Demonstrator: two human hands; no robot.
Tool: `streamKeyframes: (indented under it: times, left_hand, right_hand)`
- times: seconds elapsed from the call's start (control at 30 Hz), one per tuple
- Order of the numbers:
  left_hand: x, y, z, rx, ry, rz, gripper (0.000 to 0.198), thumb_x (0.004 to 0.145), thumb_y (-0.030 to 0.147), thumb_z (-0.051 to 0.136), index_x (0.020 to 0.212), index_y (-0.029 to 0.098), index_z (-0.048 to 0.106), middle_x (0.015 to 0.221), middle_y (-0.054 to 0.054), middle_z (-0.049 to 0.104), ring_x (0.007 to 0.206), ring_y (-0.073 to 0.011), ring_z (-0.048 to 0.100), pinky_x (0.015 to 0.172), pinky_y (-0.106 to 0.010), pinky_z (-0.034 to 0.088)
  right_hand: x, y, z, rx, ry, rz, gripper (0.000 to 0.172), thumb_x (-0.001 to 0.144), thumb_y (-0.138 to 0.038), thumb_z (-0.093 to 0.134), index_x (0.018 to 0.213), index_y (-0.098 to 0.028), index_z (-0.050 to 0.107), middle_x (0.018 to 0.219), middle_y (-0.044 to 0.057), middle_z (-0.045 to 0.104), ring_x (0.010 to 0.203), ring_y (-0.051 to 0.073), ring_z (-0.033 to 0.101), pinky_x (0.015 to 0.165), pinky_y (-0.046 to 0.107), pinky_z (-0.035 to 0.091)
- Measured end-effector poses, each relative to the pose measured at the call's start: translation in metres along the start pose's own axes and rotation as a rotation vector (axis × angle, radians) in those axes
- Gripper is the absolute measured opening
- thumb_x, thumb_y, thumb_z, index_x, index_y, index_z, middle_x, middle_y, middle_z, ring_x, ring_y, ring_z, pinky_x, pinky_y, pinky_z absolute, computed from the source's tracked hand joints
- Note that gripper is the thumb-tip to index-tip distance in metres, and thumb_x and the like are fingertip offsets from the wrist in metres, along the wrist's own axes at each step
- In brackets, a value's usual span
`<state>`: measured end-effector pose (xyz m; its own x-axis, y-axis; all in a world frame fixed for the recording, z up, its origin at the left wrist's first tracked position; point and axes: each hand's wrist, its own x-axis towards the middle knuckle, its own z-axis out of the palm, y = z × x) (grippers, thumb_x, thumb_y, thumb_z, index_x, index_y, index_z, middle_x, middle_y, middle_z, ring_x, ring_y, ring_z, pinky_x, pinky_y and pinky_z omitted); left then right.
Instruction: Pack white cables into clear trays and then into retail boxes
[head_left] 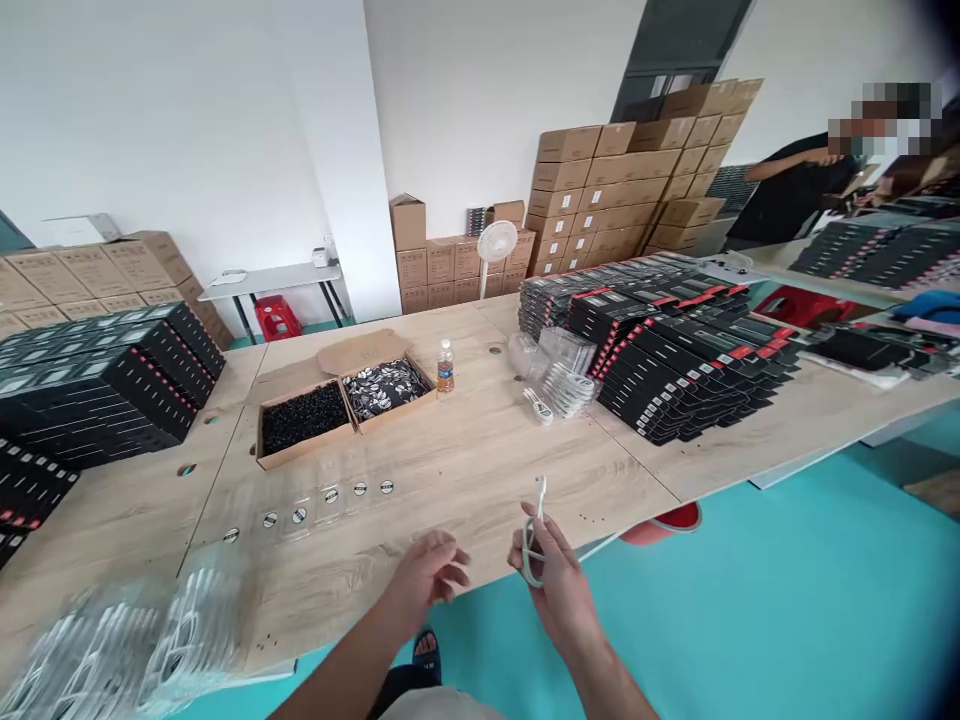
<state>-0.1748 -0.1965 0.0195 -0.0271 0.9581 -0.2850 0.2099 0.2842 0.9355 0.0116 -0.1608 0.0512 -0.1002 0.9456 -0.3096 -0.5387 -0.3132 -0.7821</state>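
Cable (540,500): white, coiled, was over the bench (465,460)'s front edge.
Right hand (553,562): fingers grasped this coil.
Left hand (429,568): fingers were released, half curled, near that edge.
Clear trays (331,490): lay in a row, farther left.

Bare hands (431,570) and forearms (352,645), pale grey top (442,706), dark legwear (401,690), black open-toed slide (427,661) (small white marking (428,666)).
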Motion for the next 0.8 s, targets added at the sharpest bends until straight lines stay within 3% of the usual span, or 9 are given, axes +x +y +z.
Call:
streamKeyframes:
  times: [0.07,0.17,0.23,0.3,0.4,0.57,0.7,0.8]
  left_hand:
    - [0.03,-0.015,-0.039,0.309,0.141,0.067,0.015,0.088,0.029,0.048,0.093,0.019,0.058,0.1,-0.011,0.067,0.093,-0.0244,0.062,0.079,-0.037,0.046]
    - [0.071,-0.038,-0.091,0.546,0.222,0.118,0.022,0.078,0.009,0.05,0.096,0.017,0.06,0.11,-0.015,0.062,0.115,-0.0316,0.049,0.101,-0.051,0.028]
    - [0.093,-0.051,-0.113,0.686,0.207,0.165,0.026,0.074,0.001,0.049,0.09,0.016,0.062,0.105,-0.015,0.063,0.116,-0.0324,0.048,0.106,-0.054,0.019]
    - [0.109,-0.061,-0.121,0.801,0.159,0.216,0.026,0.073,-0.003,0.047,0.082,0.016,0.064,0.094,-0.013,0.065,0.107,-0.0305,0.053,0.107,-0.053,0.017]
    - [0.12,-0.068,-0.113,0.931,0.076,0.297,0.028,0.073,-0.005,0.045,0.074,0.016,0.064,0.078,-0.01,0.065,0.09,-0.0259,0.059,0.106,-0.051,0.019]
    - [0.111,-0.048,-0.063,1.039,-0.008,0.45,0.026,0.076,0.0,0.048,0.079,0.019,0.065,0.081,-0.008,0.066,0.088,-0.0231,0.059,0.105,-0.048,0.022]
    - [0.096,-0.013,-0.025,1.061,0.065,0.665,0.018,0.078,0.007,0.052,0.077,0.02,0.065,0.076,-0.005,0.065,0.082,-0.021,0.058,0.103,-0.048,0.026]
    - [0.093,0.012,-0.014,1.014,0.16,0.771,0.019,0.076,0.005,0.053,0.073,0.02,0.063,0.071,-0.002,0.062,0.073,-0.0183,0.056,0.099,-0.047,0.03]
  right_hand:
    - [0.013,0.0,-0.009,-0.061,-0.013,0.048,0.028,0.082,-0.044,0.068,0.103,-0.026,0.063,0.065,-0.004,0.058,0.053,0.01,0.051,0.051,0.023,0.046]
    - [0.023,0.008,-0.009,-0.094,-0.03,0.148,0.022,0.084,-0.044,0.065,0.095,-0.025,0.064,0.066,-0.003,0.059,0.054,0.01,0.052,0.054,0.025,0.048]
    - [0.026,0.016,-0.001,-0.11,-0.023,0.212,0.022,0.084,-0.044,0.065,0.094,-0.024,0.063,0.07,-0.001,0.06,0.057,0.011,0.055,0.053,0.026,0.049]
    - [0.028,0.022,0.008,-0.135,-0.007,0.262,0.024,0.083,-0.044,0.065,0.095,-0.024,0.063,0.072,0.0,0.06,0.059,0.012,0.055,0.049,0.024,0.047]
    - [0.037,0.025,0.015,-0.206,0.018,0.295,0.025,0.083,-0.045,0.065,0.098,-0.025,0.062,0.073,0.001,0.06,0.061,0.012,0.056,0.046,0.023,0.045]
    - [0.073,0.022,0.017,-0.516,0.066,0.232,0.028,0.081,-0.047,0.063,0.093,-0.023,0.058,0.09,0.007,0.065,0.078,0.019,0.066,0.047,0.023,0.046]
    - [0.104,0.017,0.031,-0.804,0.042,0.139,0.029,0.078,-0.046,0.059,0.091,-0.021,0.054,0.094,0.007,0.066,0.076,0.02,0.069,0.043,0.021,0.044]
    - [0.118,0.007,0.042,-0.972,0.038,0.024,0.025,0.071,-0.036,0.064,0.088,-0.021,0.054,0.088,0.004,0.067,0.069,0.017,0.066,0.042,0.02,0.042]
